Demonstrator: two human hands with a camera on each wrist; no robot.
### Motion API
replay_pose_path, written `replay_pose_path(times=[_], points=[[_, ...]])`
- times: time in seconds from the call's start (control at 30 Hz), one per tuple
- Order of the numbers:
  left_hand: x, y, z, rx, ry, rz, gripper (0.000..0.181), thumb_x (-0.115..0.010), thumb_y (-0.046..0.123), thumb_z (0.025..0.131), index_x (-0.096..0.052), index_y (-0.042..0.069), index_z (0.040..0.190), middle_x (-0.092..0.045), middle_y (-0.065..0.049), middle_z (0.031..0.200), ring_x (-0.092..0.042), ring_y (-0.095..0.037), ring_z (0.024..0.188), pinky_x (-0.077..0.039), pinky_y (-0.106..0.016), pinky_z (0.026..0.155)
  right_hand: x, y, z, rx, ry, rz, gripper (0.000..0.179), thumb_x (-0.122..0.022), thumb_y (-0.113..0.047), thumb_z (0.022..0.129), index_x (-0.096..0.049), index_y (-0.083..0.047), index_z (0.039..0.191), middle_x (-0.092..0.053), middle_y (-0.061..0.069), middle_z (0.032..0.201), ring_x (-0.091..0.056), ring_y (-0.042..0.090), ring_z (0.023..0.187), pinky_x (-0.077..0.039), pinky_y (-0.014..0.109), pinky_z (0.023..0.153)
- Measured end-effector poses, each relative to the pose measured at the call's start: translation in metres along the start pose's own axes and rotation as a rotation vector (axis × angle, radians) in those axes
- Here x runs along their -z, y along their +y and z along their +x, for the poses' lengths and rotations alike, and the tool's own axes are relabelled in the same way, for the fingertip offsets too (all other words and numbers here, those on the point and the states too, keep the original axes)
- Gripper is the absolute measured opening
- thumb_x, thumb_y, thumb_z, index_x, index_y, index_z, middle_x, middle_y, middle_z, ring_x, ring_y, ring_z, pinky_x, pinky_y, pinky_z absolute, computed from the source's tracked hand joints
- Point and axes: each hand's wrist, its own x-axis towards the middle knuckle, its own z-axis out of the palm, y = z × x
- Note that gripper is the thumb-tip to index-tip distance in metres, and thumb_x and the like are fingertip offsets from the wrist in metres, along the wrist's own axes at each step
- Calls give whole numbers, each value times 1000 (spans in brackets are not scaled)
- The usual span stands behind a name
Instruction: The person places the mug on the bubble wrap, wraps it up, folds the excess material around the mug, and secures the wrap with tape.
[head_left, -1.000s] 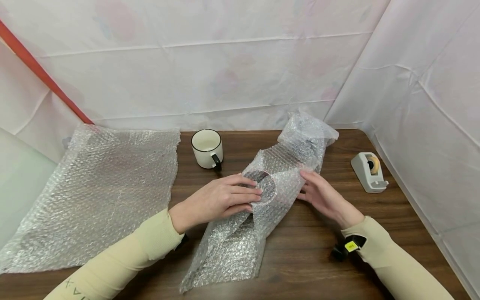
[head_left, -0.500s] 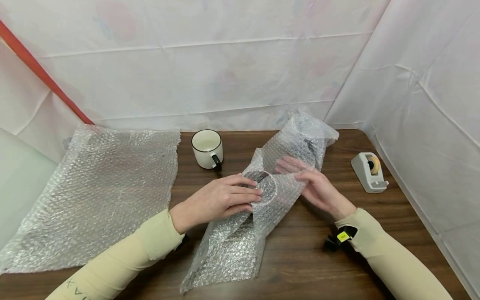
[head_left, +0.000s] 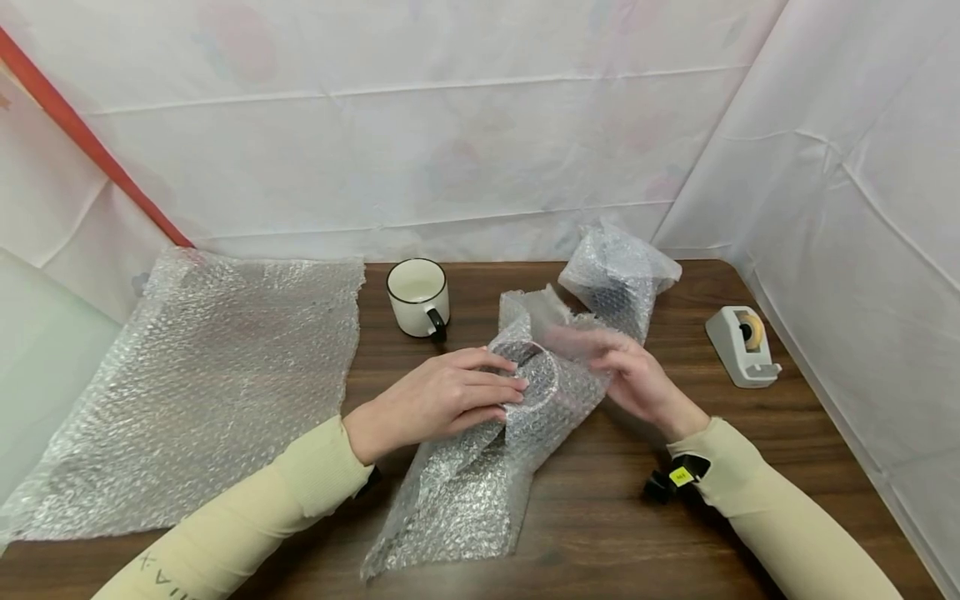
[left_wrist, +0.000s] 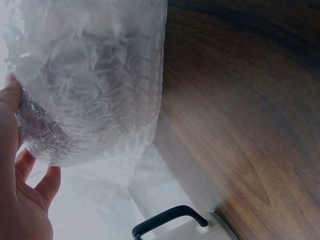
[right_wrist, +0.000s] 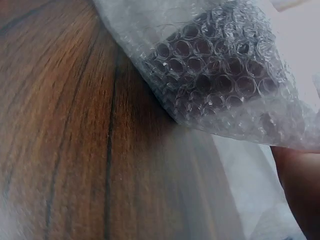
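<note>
In the head view, a cup-like thing with a round rim (head_left: 551,385) stands partly wrapped in a sheet of bubble wrap (head_left: 468,508). My left hand (head_left: 438,396) holds its near left side, fingers bent over the rim; the left wrist view shows thumb and fingertips around the wrapped side (left_wrist: 100,90). On the other side, my right hand (head_left: 633,371) grips the far flap of the wrap, thumb on the near face, its fingers blurred. Bubble wrap (right_wrist: 220,75) fills the upper part of the right wrist view, and most of that hand is hidden there.
A white enamel mug (head_left: 417,302) with a black handle stands behind my left hand. Another bubble-wrapped bundle (head_left: 618,279) lies at the back. A flat bubble wrap sheet (head_left: 225,392) covers the left side. At right sits a tape dispenser (head_left: 738,346) on the wooden table (head_left: 622,517).
My right hand has moved from the wrap's right edge toward the rim, folding the long far flap inward and leaving the back bundle uncovered. My left hand stays in place.
</note>
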Motion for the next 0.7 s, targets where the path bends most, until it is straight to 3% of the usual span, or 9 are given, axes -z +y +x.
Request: replay_pose_path(times=[0.2, 0.3, 0.4, 0.47, 0.57, 0.63, 0.7], points=[[-1, 0, 1, 0, -7, -12, 29, -68, 24, 96, -71, 10, 121, -67, -1, 127, -56, -23, 126, -37, -41, 111, -7, -10, 2, 38, -103, -402, 51, -37, 8, 90, -61, -1, 134, -49, 12, 148, -36, 28, 143, -29, 36, 115], [-1, -1, 1, 10, -14, -22, 28, -67, 23, 97, -72, 10, 121, -68, 0, 127, -56, -22, 125, -37, -38, 111, -10, -19, 4, 102, -192, -588, 38, -39, -9, 103, -63, -1, 131, -47, 21, 148, -36, 35, 142, -28, 39, 116], [-1, -1, 1, 27, -22, -20, 26, -66, 25, 98, -73, 12, 120, -69, 2, 123, -56, -19, 121, -39, -33, 109, -12, -26, 7, 163, -258, -762, 52, -27, -32, 110, -65, 0, 127, -47, 26, 145, -37, 39, 140, -26, 40, 116], [-1, -1, 1, 35, -26, -10, 26, -65, 26, 98, -73, 13, 119, -70, 5, 120, -56, -17, 117, -40, -30, 106, -16, -30, 8, 158, -248, -880, 56, -26, -36, 111, -69, -4, 124, -52, 20, 144, -42, 34, 138, -30, 36, 114], [-1, -2, 1, 37, -23, 1, 25, -68, 27, 96, -74, 13, 117, -71, 6, 115, -56, -19, 115, -41, -31, 105, -23, -36, 13, 121, -202, -1068, 33, -47, -29, 107, -76, -13, 114, -60, 7, 138, -51, 23, 130, -39, 31, 107], [0, -2, 1, 45, -16, -1, 23, -70, 27, 95, -75, 14, 113, -70, 4, 115, -55, -22, 118, -40, -32, 106, -29, -38, 18, 104, -190, -1184, 14, -67, -23, 97, -77, -19, 106, -63, 0, 133, -56, 19, 124, -44, 32, 100], [0, -3, 0, 66, -2, -1, 18, -73, 27, 92, -77, 14, 105, -66, -2, 118, -52, -26, 121, -40, -35, 108, -33, -39, 23, 92, -208, -1252, 18, -80, -22, 87, -75, -20, 104, -62, -2, 130, -55, 18, 122, -45, 36, 100]])
